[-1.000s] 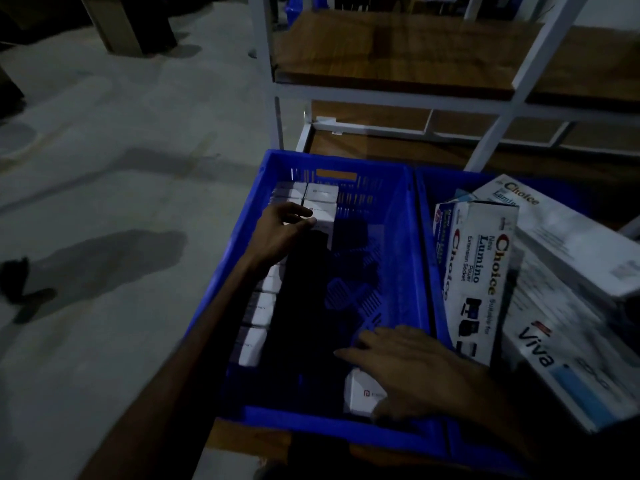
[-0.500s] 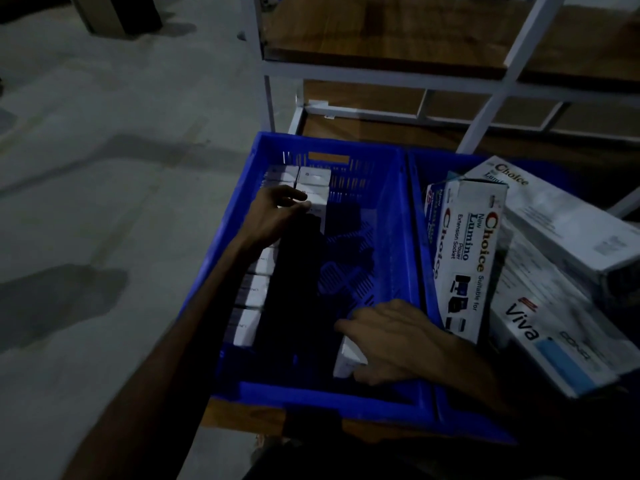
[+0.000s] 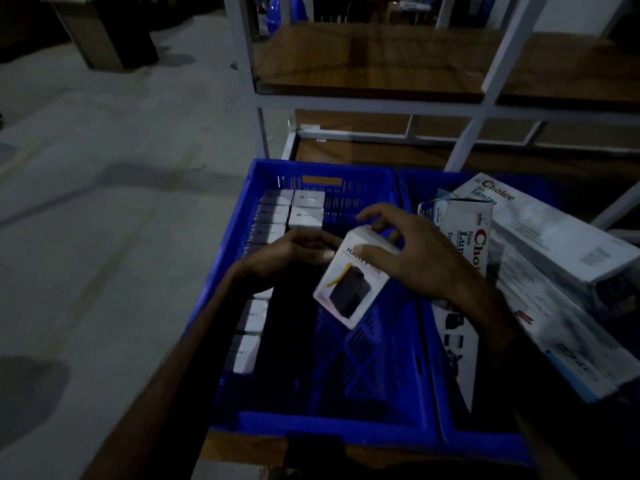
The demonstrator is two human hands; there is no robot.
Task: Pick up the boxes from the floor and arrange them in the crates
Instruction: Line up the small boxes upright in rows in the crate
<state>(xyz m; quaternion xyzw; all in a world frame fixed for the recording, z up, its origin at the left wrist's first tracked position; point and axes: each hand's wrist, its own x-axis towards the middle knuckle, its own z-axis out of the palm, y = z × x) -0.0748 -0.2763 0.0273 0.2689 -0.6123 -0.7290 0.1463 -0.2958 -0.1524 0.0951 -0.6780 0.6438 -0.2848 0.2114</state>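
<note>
A small white box with a dark device printed on it hangs tilted over the left blue crate. My right hand grips its upper end between thumb and fingers. My left hand touches the box's left edge with its fingertips, above a row of small white boxes that stand along the crate's left wall. More of these boxes fill the far left corner.
The right blue crate holds long white "Choice" and "Viva" cartons, some sticking out over its rim. A white metal rack with wooden shelves stands behind the crates. Bare concrete floor lies to the left.
My right hand has lifted the small white box from the crate's near corner up to mid-crate. My left hand moved from the row of boxes to meet it.
</note>
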